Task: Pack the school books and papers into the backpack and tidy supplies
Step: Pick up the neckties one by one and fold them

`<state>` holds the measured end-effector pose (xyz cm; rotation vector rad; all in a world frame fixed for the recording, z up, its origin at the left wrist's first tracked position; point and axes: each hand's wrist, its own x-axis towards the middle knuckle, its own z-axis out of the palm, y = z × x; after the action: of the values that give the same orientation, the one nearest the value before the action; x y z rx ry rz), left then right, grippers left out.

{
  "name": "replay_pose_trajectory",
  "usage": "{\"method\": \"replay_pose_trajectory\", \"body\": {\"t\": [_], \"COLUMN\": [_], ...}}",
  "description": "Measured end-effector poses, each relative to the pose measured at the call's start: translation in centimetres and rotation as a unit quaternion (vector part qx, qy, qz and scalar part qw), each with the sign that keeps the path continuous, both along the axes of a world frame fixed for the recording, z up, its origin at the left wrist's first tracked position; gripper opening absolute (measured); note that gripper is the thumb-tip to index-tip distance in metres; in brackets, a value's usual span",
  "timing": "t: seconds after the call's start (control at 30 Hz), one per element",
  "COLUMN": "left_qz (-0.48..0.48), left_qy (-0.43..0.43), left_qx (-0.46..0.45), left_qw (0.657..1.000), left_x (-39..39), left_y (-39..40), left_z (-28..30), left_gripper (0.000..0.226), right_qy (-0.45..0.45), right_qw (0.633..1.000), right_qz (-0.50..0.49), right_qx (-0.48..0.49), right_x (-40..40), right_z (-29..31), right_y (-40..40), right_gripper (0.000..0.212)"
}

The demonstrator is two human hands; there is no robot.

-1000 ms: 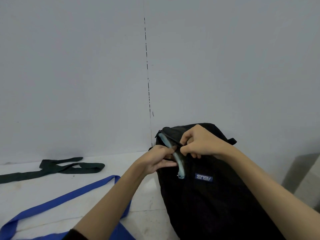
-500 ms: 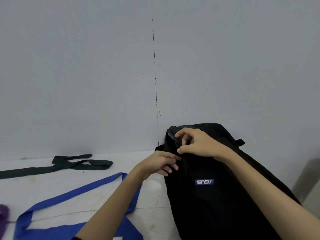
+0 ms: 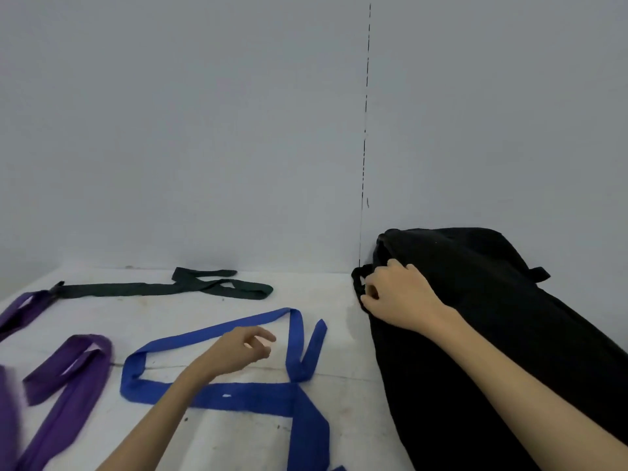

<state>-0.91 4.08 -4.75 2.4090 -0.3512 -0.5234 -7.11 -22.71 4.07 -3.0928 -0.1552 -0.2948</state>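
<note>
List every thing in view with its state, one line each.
backpack: lies against the wall, no opening visible.
right hand: rests on the backpack's top edge, fingers curled.
left hand: above the blue strap, fingers loosely curled, holds nothing.
blue strap: loose, looped.
dark green strap: loose, flat.
purple strap: loose, folded.

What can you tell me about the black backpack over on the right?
The black backpack looks like soft fabric and lies tilted against the grey wall, its base running off the frame's lower right. A small loop sticks out at its upper right and a dark strap hangs at its left edge. The right hand rests on its top left, fingers curled at that strap.
</note>
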Motion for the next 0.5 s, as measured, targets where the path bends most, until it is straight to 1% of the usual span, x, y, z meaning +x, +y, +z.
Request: {"method": "replay_pose_trajectory", "body": {"t": [0.03,0.1,0.17,0.2,0.23,0.3,0.37,0.4,0.43,0.47,0.5], "left_qz": [-0.023,-0.066,-0.083,-0.080,-0.073,-0.051,-0.040,-0.041,-0.042,-0.040,-0.037], "left_qy": [0.003,0.001,-0.023,-0.039,-0.057,-0.084,-0.105,-0.116,-0.131,-0.147,-0.161], "left_qx": [0.027,0.097,0.152,0.163,0.163,0.141,0.113,0.102,0.089,0.074,0.060], "left_qw": [0.999,0.993,0.985,0.983,0.982,0.985,0.987,0.987,0.986,0.986,0.984], "left_x": [-0.3,-0.9,-1.5,-1.8,-2.0,-2.4,-2.8,-2.9,-3.1,-3.0,-3.0], "left_y": [1.1,2.9,4.4,4.7,4.8,5.2,5.8,6.3,6.4,6.7,7.1], "left_z": [-0.4,-1.2,-2.3,-2.7,-2.9,-3.3,-3.5,-3.4,-3.4,-3.2,-2.7], "left_gripper": [0.022,0.037,0.053,0.056,0.054,0.034,0.019,0.017,0.019,0.022,0.022], "right_qy": [0.029,0.108,0.190,0.222,0.252,0.300,0.299,0.285,0.271,0.263,0.260], "right_qw": [0.999,0.985,0.968,0.961,0.953,0.940,0.944,0.948,0.951,0.951,0.947], "right_qz": [0.020,0.060,0.095,0.110,0.117,0.118,0.121,0.123,0.126,0.133,0.142], "right_qx": [0.042,0.118,0.132,0.125,0.121,0.109,0.072,0.066,0.073,0.093,0.127], "right_x": [0.2,0.6,1.0,1.1,1.1,1.2,1.4,1.6,1.7,2.0,2.4], "right_z": [-0.2,-1.2,-3.0,-4.0,-5.0,-7.1,-9.1,-9.8,-10.4,-10.6,-10.6], "right_y": [1.1,3.5,6.5,8.0,9.4,12.0,14.0,15.0,15.4,16.1,16.7], "right_gripper": [0.027,0.026,0.026,0.027,0.029,0.038,0.048,0.050,0.048,0.042,0.029]}}
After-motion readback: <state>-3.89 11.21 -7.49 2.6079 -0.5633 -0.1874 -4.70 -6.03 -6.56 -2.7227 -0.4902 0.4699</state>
